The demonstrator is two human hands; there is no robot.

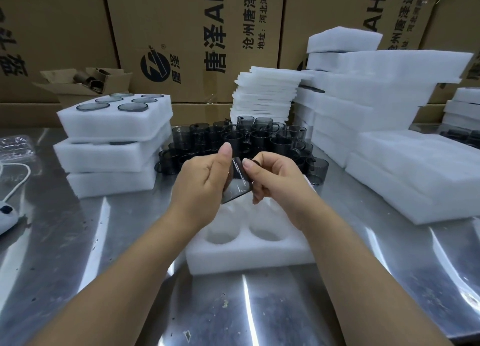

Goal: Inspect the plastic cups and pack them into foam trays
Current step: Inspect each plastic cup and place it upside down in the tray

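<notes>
Both hands grip one smoky plastic cup (237, 187) between them, the left hand (205, 174) curled round its side and the right hand (275, 179) pinching it near the top. It is tilted in the air just above the foam tray (249, 257) on the desk (78, 241), whose near pockets show empty. The cup looks slick, so turning it for inspection could let it slip onto the steel, and its dark tint could hide a flaw from a hurried look.

Two bare forearms end in the left hand (205, 174) and right hand (275, 179), fingers (225, 151) short-nailed.
</notes>
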